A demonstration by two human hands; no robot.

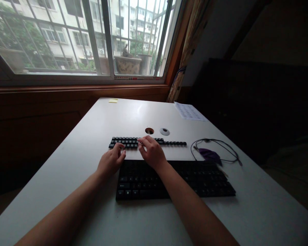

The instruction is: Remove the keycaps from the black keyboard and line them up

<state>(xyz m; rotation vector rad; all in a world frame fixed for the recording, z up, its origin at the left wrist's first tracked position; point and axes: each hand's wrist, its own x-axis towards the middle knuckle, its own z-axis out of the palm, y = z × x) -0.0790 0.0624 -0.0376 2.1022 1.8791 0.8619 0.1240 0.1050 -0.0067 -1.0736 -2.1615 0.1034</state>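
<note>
Black keycaps [130, 141] are overhung by the right hand [151, 148], fingertips nearly together; whether one is pinched there, or in the curled left hand [112, 159], cannot be told. They are lined up in rows beyond a black keyboard [143, 186], partly hidden by the right forearm [187, 194]. The white table [74, 150] is lit by a barred window [108, 41]; a cable [238, 158], purple cloth [209, 155] and printed paper [190, 111] are laid rightward.

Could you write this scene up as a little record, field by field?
Left hand: at the left part of the black key rows
Right hand: over those rows, grip unclear
Keyboard: black, nearer than the key rows
Beyond the keyboard's right part: looped cable, purple item
Table, far end: yellow note left, printed sheet right
</note>
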